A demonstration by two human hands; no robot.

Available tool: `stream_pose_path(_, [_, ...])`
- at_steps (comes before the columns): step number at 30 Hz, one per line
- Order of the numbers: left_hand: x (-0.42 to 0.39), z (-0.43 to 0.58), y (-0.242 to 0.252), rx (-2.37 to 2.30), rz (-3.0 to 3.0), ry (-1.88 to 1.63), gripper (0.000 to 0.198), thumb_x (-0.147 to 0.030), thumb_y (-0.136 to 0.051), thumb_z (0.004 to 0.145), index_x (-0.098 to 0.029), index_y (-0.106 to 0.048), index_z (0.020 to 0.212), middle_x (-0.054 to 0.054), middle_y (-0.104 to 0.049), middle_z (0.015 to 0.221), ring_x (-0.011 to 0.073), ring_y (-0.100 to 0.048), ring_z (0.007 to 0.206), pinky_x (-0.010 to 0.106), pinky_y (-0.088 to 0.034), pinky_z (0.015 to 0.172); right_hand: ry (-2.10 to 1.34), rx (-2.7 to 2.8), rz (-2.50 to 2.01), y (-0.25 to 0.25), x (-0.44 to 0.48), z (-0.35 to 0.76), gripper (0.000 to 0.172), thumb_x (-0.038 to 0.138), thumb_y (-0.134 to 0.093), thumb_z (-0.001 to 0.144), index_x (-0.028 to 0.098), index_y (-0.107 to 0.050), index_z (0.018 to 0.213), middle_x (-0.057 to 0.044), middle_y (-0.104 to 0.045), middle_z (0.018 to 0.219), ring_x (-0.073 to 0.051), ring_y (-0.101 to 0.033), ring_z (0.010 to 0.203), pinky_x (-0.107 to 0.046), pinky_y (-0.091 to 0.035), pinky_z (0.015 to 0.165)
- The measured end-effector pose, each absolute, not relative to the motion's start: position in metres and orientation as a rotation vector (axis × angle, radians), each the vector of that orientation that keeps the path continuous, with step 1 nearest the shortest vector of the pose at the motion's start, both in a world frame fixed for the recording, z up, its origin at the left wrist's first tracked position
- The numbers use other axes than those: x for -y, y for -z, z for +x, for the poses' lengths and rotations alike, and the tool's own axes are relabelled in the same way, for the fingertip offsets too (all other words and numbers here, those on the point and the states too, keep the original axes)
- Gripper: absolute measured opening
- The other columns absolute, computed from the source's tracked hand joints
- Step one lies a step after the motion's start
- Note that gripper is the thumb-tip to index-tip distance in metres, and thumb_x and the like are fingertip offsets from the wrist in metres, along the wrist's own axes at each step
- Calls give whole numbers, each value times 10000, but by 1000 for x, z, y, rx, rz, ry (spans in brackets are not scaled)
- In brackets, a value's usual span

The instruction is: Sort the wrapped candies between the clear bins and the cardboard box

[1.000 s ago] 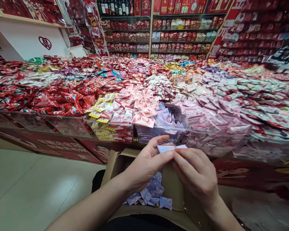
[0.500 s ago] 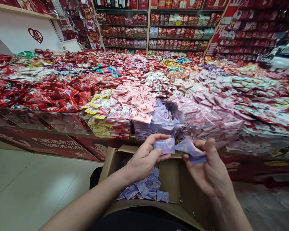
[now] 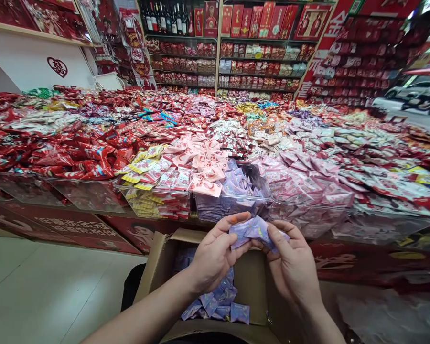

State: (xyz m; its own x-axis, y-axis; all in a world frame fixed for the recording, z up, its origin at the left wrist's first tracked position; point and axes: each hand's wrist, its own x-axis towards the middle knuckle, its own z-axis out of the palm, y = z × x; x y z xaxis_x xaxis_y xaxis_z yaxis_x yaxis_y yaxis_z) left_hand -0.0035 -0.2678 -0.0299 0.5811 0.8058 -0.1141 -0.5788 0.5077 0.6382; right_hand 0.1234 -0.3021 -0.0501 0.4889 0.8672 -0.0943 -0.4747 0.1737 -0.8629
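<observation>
Small purple candy packets (image 3: pixel 256 228) are pinched between both hands, overlapping one another, above the box. My left hand (image 3: pixel 218 248) closes on the left part of them, thumb on top. My right hand (image 3: pixel 290 253) grips the right part, its thumb pressed over the wrapper. How many packets there are is hard to tell. Below, an open cardboard box (image 3: pixel 249 286) holds a heap of loose purple packets (image 3: pixel 215 301), partly hidden by my left forearm. Just beyond my hands, a clear bin (image 3: pixel 232 203) contains more purple packets standing in rows.
Clear bins heaped with wrapped sweets fill the counter: red packets (image 3: pixel 93 153) on the left, pale pink packets (image 3: pixel 209 162) in the middle, pink-white packets (image 3: pixel 301 179) on the right. Shelves (image 3: pixel 182 57) with bottles and boxes stand behind. Tiled floor (image 3: pixel 46 282) shows at left.
My right hand has moved left and its packet now overlaps those in my left hand. The right thumb has come down onto the wrapper. The view has tilted up slightly.
</observation>
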Motion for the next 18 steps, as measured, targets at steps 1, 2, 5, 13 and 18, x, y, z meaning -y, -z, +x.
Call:
stream_pose_path(1, [267, -3, 31, -427, 586, -868, 273, -86, -473, 757, -163, -590, 992, 74, -546, 1177, 223, -487, 1101, 436, -341, 973, -952, 500, -1020, 52, 302, 124, 261, 275, -673, 654, 197, -519, 849, 1, -638, 780, -136, -603, 691, -284, -516, 590])
stream_pose_path(2, [267, -3, 32, -433, 580, -870, 249, -98, -469, 772, -164, -581, 984, 73, -547, 1175, 221, -487, 1101, 434, -345, 970, -904, 528, -1049, 55, 302, 124, 273, 275, -674, 655, 195, -520, 866, -5, -639, 791, -133, -601, 702, -277, -508, 612])
stream_pose_path(5, [266, -3, 33, -462, 560, -875, 204, -125, -456, 803, -180, -553, 974, 60, -524, 1204, 212, -476, 1115, 428, -355, 960, -805, 580, -1113, 60, 302, 126, 281, 283, -671, 660, 188, -531, 884, -12, -632, 814, -115, -585, 733, -254, -481, 681])
stream_pose_path(13, [269, 1, 34, -446, 629, -914, 124, -96, -563, 716, -169, -502, 795, 41, -440, 1290, 193, -485, 1097, 371, -348, 954, -871, 502, -1157, 70, 297, 121, 305, 338, -664, 650, 181, -517, 867, 22, -549, 676, -80, -491, 534, -195, -414, 443])
stream_pose_path(18, [271, 7, 44, -486, 805, -1015, 253, -68, -606, 679, -175, -379, 706, 23, -476, 1256, 130, -527, 984, 242, -393, 816, -925, 452, -1130, 75, 297, 106, 252, 352, -653, 659, 175, -512, 769, 15, -540, 681, -94, -520, 612, -215, -453, 552])
